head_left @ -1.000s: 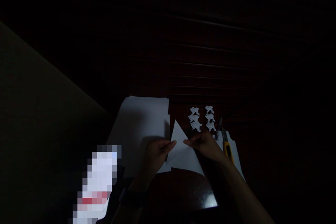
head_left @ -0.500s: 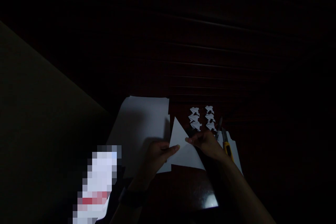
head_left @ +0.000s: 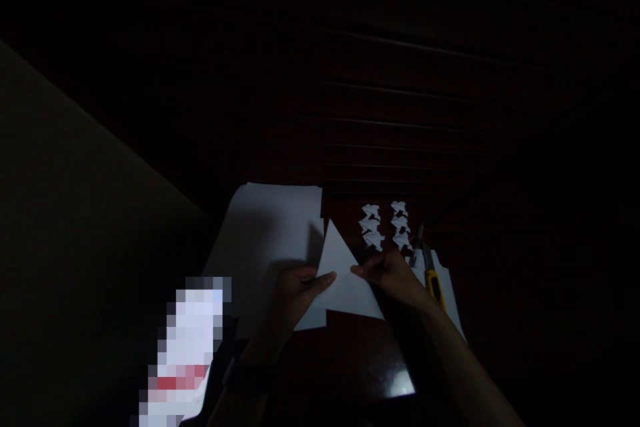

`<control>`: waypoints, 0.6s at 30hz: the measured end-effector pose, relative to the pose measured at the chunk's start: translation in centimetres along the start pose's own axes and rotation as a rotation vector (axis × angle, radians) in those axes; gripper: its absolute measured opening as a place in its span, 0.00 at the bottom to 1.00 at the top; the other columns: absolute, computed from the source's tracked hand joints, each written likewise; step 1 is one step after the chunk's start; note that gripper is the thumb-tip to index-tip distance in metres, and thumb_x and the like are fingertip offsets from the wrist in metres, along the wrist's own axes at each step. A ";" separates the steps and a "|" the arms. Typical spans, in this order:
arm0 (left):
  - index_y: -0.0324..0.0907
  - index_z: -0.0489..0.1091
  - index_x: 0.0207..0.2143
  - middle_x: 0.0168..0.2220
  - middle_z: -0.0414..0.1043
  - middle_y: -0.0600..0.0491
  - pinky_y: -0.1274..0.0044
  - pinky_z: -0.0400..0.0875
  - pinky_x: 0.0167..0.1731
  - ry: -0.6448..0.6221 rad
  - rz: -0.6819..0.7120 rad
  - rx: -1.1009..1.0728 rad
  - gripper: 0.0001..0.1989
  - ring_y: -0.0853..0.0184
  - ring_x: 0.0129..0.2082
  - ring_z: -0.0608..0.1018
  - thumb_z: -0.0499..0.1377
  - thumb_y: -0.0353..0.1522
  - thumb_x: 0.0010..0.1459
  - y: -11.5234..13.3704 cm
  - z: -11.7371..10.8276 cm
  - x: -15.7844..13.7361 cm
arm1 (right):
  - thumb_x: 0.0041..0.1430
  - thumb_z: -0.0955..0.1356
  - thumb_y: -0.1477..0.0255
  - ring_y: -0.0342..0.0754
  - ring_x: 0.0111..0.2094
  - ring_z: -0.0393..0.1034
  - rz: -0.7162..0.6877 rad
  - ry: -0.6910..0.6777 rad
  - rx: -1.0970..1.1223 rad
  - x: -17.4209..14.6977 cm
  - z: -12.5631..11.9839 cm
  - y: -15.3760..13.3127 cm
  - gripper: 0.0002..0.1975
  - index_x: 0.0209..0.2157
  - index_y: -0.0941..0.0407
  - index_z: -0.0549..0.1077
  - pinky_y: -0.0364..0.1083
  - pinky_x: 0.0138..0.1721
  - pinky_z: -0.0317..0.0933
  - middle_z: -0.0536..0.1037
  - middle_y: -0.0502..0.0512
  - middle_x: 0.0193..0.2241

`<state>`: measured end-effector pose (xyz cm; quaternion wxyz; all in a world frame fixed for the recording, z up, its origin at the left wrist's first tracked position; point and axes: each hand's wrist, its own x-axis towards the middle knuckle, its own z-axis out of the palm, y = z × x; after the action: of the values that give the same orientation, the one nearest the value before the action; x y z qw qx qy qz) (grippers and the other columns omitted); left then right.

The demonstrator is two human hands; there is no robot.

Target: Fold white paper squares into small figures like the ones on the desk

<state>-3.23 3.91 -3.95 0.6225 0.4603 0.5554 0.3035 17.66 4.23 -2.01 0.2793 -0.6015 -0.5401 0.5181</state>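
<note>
A white sheet of paper (head_left: 343, 290), folded to a triangle with its point away from me, is held above the table between both hands. My left hand (head_left: 295, 293) pinches its left edge, thumb on top and fingers beneath. On the right edge, my right hand (head_left: 393, 273) closes with the thumb over the paper. Beyond my right hand, several small folded white paper figures (head_left: 371, 223) lie in two columns.
A stack of white paper (head_left: 265, 227) lies on the left. To the right, a yellow utility knife (head_left: 434, 285) and a dark pen (head_left: 419, 237) rest by more paper (head_left: 451, 290). A blurred-out bright object (head_left: 187, 347) is at lower left. The dark table (head_left: 350, 360) reflects light.
The folded paper has shifted slightly left and tilted a little, along with my left hand. My right hand stays on the right edge, nearly in place.
</note>
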 end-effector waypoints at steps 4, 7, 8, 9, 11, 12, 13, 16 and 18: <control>0.39 0.76 0.28 0.26 0.78 0.51 0.77 0.68 0.22 -0.007 0.000 -0.049 0.13 0.63 0.24 0.77 0.63 0.40 0.47 0.2 0.1 -0.1 | 0.49 0.69 0.60 0.40 0.19 0.57 0.008 0.021 0.007 0.0 0.0 0.4 0.17 0.22 0.61 0.75 0.40 0.20 0.52 0.70 0.49 0.17; 0.39 0.76 0.31 0.27 0.78 0.50 0.77 0.69 0.22 -0.026 0.013 -0.093 0.13 0.63 0.25 0.78 0.64 0.39 0.47 0.2 0.3 -0.1 | 0.49 0.69 0.60 0.39 0.18 0.56 0.006 0.009 0.017 0.0 -0.1 0.4 0.17 0.20 0.61 0.75 0.40 0.20 0.50 0.69 0.49 0.16; 0.39 0.76 0.32 0.28 0.78 0.50 0.77 0.69 0.22 -0.032 0.008 -0.106 0.13 0.62 0.25 0.78 0.64 0.39 0.46 0.2 0.3 -0.1 | 0.49 0.69 0.60 0.39 0.18 0.57 0.007 0.007 0.021 -0.1 -0.1 0.4 0.17 0.20 0.61 0.75 0.40 0.20 0.51 0.69 0.49 0.16; 0.39 0.76 0.32 0.29 0.78 0.49 0.76 0.70 0.23 -0.035 -0.003 -0.119 0.13 0.62 0.26 0.78 0.64 0.38 0.46 0.3 0.4 -0.1 | 0.49 0.69 0.60 0.40 0.19 0.58 0.009 0.009 0.022 -0.1 -0.1 0.3 0.17 0.21 0.61 0.75 0.40 0.20 0.51 0.70 0.50 0.17; 0.39 0.76 0.32 0.30 0.79 0.48 0.75 0.71 0.25 -0.035 -0.025 -0.146 0.13 0.61 0.26 0.79 0.65 0.38 0.46 0.3 0.4 -0.2 | 0.49 0.70 0.60 0.41 0.20 0.59 0.016 0.012 0.022 -0.1 -0.1 0.2 0.17 0.22 0.61 0.76 0.40 0.21 0.52 0.72 0.51 0.18; 0.39 0.76 0.31 0.30 0.79 0.48 0.75 0.71 0.25 -0.028 -0.029 -0.156 0.12 0.61 0.26 0.79 0.65 0.37 0.45 0.4 0.4 -0.2 | 0.49 0.69 0.60 0.41 0.20 0.60 0.017 0.002 0.022 -0.1 -0.1 0.1 0.17 0.23 0.61 0.76 0.41 0.21 0.52 0.72 0.51 0.19; 0.39 0.76 0.31 0.30 0.79 0.48 0.75 0.71 0.25 -0.021 -0.026 -0.166 0.11 0.61 0.26 0.79 0.65 0.37 0.45 0.4 0.3 -0.2 | 0.49 0.69 0.59 0.41 0.20 0.60 0.014 -0.012 0.020 -0.2 -0.1 0.1 0.17 0.23 0.61 0.77 0.41 0.21 0.52 0.73 0.51 0.19; 0.40 0.76 0.29 0.28 0.78 0.50 0.75 0.71 0.25 0.013 0.002 -0.169 0.10 0.61 0.26 0.78 0.65 0.36 0.45 0.7 0.2 -0.1 | 0.49 0.69 0.58 0.41 0.20 0.59 -0.003 -0.056 0.003 -0.2 -0.2 0.1 0.18 0.23 0.61 0.77 0.41 0.21 0.51 0.72 0.51 0.19; 0.40 0.76 0.28 0.27 0.78 0.50 0.75 0.71 0.25 0.028 0.006 -0.153 0.09 0.61 0.26 0.78 0.65 0.37 0.45 0.7 0.0 -0.1 | 0.49 0.69 0.59 0.40 0.19 0.58 0.001 -0.060 -0.010 -0.3 -0.2 0.1 0.18 0.23 0.61 0.77 0.41 0.21 0.50 0.71 0.50 0.18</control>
<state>-3.14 4.14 -3.28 0.6472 0.4086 0.5379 0.3533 17.96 4.00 -1.99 0.2597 -0.5872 -0.5506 0.5335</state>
